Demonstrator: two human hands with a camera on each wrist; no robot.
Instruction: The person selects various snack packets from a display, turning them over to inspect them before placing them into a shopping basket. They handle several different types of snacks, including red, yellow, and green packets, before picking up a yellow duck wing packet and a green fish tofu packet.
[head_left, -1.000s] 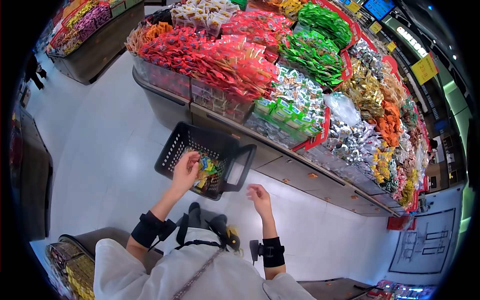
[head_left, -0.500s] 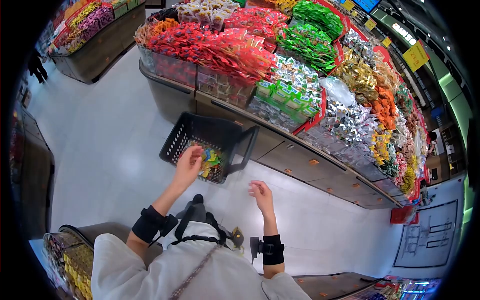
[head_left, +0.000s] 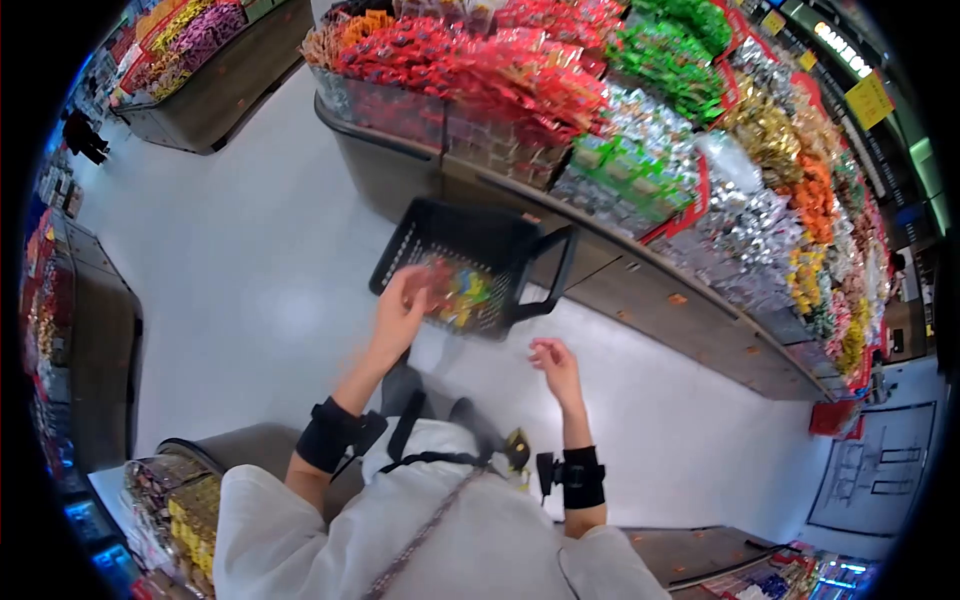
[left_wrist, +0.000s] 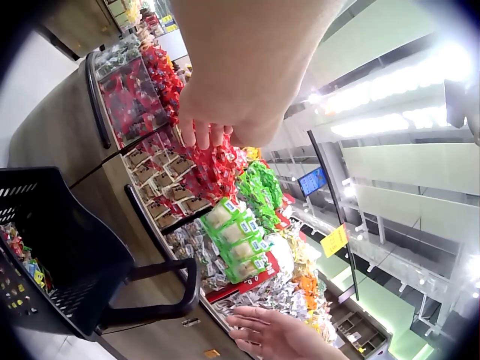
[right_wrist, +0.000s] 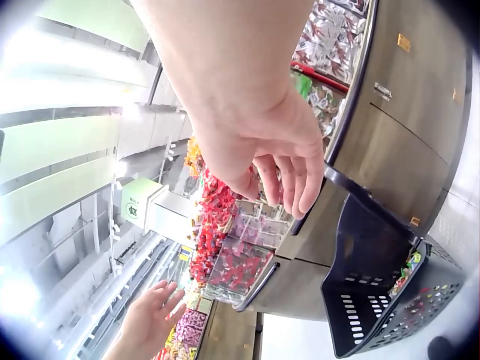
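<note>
A black perforated shopping basket (head_left: 490,235) with a thick handle stands beside the candy display. Inside it lies a small heap of colourful wrapped candies (head_left: 472,295). My left hand (head_left: 400,310) hovers over the basket's near side in the head view, its fingers loosely bent; a blurred reddish patch shows by the fingertips. From the right wrist, the same left hand (right_wrist: 152,315) appears with fingers spread and nothing in them. My right hand (head_left: 558,372) hangs in the air to the right of the basket, apart from the handle. Its fingers (right_wrist: 289,184) curve loosely and hold nothing.
A long display counter (head_left: 640,290) runs diagonally behind the basket, heaped with red packets (head_left: 530,85), green packets (head_left: 670,70) and boxed green-and-white packs (head_left: 635,175). Other counters (head_left: 215,95) stand at far left and behind me. Pale floor (head_left: 240,260) lies between them.
The head view has shifted, so basket and display sit further right. Both hands keep nearly the same pose, the left staying over the basket. A reddish blur now shows near the left fingertips.
</note>
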